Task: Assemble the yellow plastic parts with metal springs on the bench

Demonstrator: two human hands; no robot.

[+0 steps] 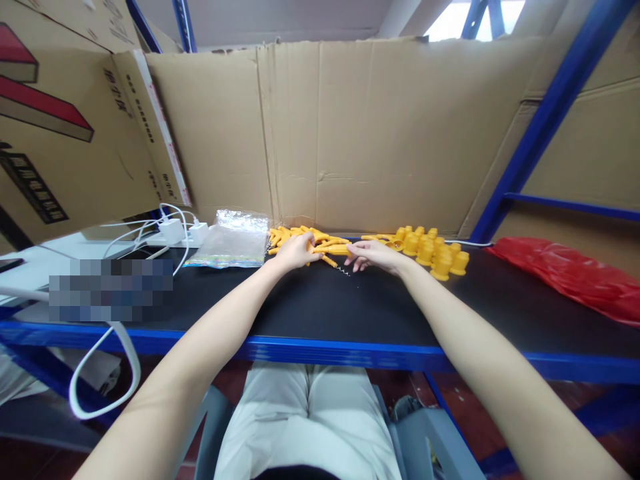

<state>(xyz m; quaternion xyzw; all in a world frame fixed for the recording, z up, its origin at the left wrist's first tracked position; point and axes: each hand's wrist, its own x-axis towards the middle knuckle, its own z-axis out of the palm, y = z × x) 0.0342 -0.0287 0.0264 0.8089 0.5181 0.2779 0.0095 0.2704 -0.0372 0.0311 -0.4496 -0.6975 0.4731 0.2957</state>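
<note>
Two bare hands were at work over the black bench top [310, 313], near its rear. The left hand [299, 250] was closed, thumb and fingers pinching the left end of a yellow handle [336, 249] that lay level between both hands. The right hand [373, 255] had thumb and forefinger at the handle's right end, remaining fingers loosely curled; whether it gripped or merely touched could not be told. A metal spiral [343, 271] projected from a yellow stem just below the handle; its attachment to the handle could not be confirmed.

Progress, by judgement: one piece was in hand, its handling unfinished. A heap of yellow plastic parts [300, 235] lay loose behind the left hand, apparently yet to be dealt with. Yellow flanged caps [435, 250] stood grouped beyond the right hand; no cap was seen fitted to the handle. A clear plastic bag [233, 237] lay flat left of the heap. No finished count could be established.

Markings: the cardboard box [90, 133] at left bore red block graphics and Chinese characters, some within a dark panel, too oblique to read with confidence. No brand was legible on the yellow parts.
</note>
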